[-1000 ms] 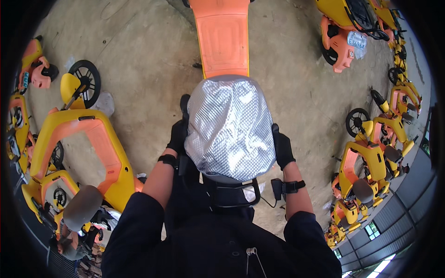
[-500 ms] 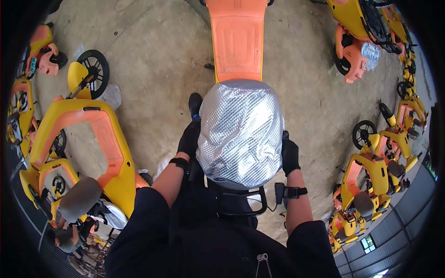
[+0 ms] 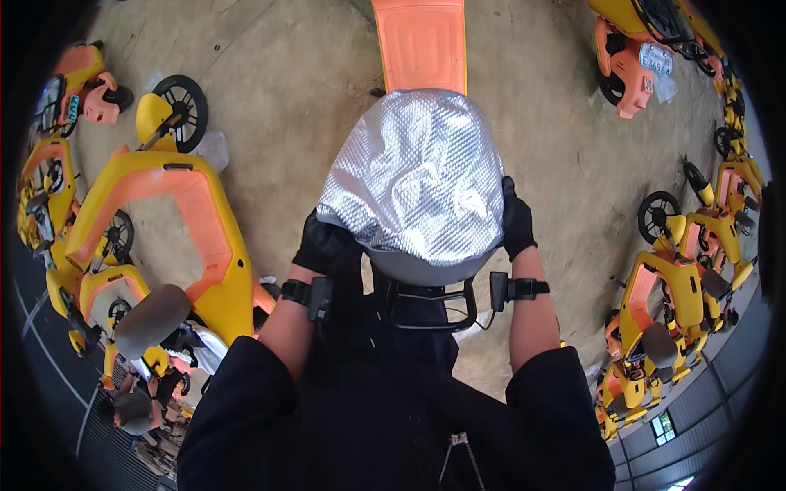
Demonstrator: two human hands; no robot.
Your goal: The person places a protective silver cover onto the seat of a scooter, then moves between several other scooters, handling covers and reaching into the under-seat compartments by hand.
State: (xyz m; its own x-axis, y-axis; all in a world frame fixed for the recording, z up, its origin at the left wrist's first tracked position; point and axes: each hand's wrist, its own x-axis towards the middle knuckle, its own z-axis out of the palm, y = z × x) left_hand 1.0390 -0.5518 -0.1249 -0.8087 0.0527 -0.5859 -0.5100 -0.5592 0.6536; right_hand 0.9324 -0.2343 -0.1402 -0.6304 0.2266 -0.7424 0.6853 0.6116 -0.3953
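A shiny silver seat cover (image 3: 417, 176) with a quilted texture is draped over the scooter seat straight ahead of me. The grey near end of the seat (image 3: 430, 268) shows from under it. My left hand (image 3: 324, 244), in a black glove, is closed on the cover's near left edge and pulls it out from the seat. At the right side, my right hand (image 3: 517, 219), gloved too, grips the cover's edge with the thumb uppermost; its fingertips are partly hidden. The scooter's orange footboard (image 3: 422, 45) lies beyond the cover.
A black rear rack (image 3: 432, 315) juts from the seat toward me. To the left stands a yellow and orange scooter (image 3: 221, 237); more scooters (image 3: 655, 286) line the right. Another person (image 3: 135, 405) is at the lower left. Clear plastic (image 3: 214, 151) lies on the concrete floor.
The cover's near left edge has been drawn outward and up by my left hand, baring more of the seat's near end. My right hand has stayed at the cover's right side.
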